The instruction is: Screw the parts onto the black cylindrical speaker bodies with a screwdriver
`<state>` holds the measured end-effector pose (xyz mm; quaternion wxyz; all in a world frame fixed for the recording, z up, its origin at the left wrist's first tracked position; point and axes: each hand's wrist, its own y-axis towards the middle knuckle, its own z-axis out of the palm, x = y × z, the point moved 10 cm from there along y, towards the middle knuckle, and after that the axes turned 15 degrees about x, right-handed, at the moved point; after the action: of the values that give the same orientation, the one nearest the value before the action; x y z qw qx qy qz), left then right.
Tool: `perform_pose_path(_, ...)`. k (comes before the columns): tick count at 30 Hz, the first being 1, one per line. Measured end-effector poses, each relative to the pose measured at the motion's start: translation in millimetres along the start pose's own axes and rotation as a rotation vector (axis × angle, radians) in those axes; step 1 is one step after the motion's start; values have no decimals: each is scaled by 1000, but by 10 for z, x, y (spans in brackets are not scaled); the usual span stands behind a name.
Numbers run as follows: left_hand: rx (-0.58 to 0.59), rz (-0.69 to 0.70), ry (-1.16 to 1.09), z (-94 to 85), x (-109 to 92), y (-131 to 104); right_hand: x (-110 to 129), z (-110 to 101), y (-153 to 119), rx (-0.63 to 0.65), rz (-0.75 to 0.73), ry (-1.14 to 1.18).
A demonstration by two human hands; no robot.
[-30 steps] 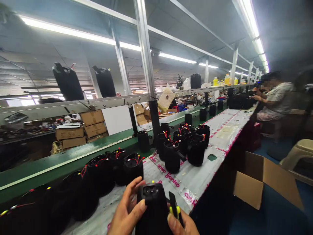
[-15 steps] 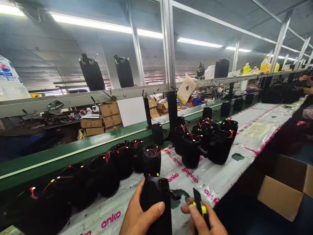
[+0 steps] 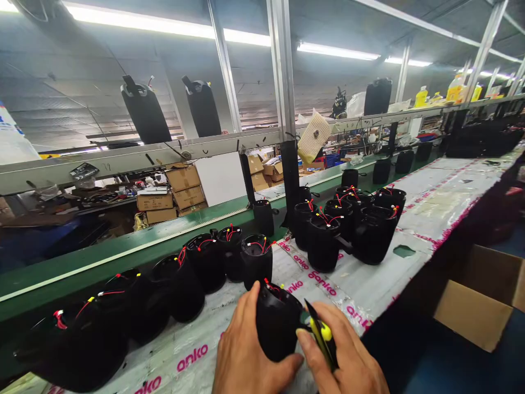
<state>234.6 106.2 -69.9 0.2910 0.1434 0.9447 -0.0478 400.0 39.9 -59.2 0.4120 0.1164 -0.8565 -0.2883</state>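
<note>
At the lower middle, a black cylindrical housing [image 3: 275, 325], which looks like a speaker body, leans with its wired end upward. My left hand [image 3: 248, 350] wraps round its left side, fingers behind and thumb in front. My right hand [image 3: 348, 353] is closed on a slim black-and-yellow hand tool [image 3: 322, 334] with a dark pointed tip; its exact kind is unclear. The tool's tip is near the housing's upper right edge, where I cannot tell if it touches. Red wires with small red and yellow connectors [image 3: 268, 283] stick out of the top.
Several similar housings [image 3: 205, 265] with red wires stand in a row at left, and another group [image 3: 324, 243] sits further right. Pink-printed sheeting [image 3: 192, 355] covers the bench. Behind runs a green surface [image 3: 156, 241]. An open cardboard box [image 3: 471, 314] lies below at right.
The housing has tilted and turned, and my left hand has shifted its hold round it. My right hand has brought the tool up and left to the housing. The camera view has shifted slightly.
</note>
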Motion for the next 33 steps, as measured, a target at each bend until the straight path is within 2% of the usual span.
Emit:
perform_pose_path(2, 23, 49, 2, 102, -84, -13, -33, -42, 60, 43, -47, -4)
perform_pose_path(6, 158, 72, -181, 122, -138, 12, -318, 75, 51, 257, 125, 194)
perform_pose_path(8, 296, 113, -336, 92, -174, 69, -432, 108, -14, 282, 233, 285)
perform_pose_path(10, 491, 176, -473, 112, -259, 121, -523, 121, -73, 270, 337, 346)
perform_pose_path(12, 675, 272, -563, 156, -405, 127, -527, 93, -74, 246, 347, 368)
perform_pose_path(13, 712, 307, -576, 159, -458, 128, -478, 47, -45, 228, 290, 348)
perform_pose_path(14, 703, 317, -563, 148, -478, 140, -398, -25, -9, 199, 197, 303)
perform_pose_path(17, 513, 223, -406, 53, -374, 188, -164, -220, 14, 144, -51, 83)
perform_pose_path(20, 423, 144, -254, 6, -266, 180, -112, -140, -34, 291, -92, -76)
perform_pose_path(22, 444, 132, -203, 26, -240, 192, -98, -24, -75, 404, -94, -146)
perform_pose_path(24, 489, 131, -171, 72, -247, 226, -95, 50, -86, 453, -90, -213)
perform_pose_path(28, 562, 103, -129, 182, -294, 310, -157, 86, -51, 467, -58, -329)
perform_pose_path(33, 633, 79, -49, 301, -346, 369, -294, 92, -108, 475, -5, -341)
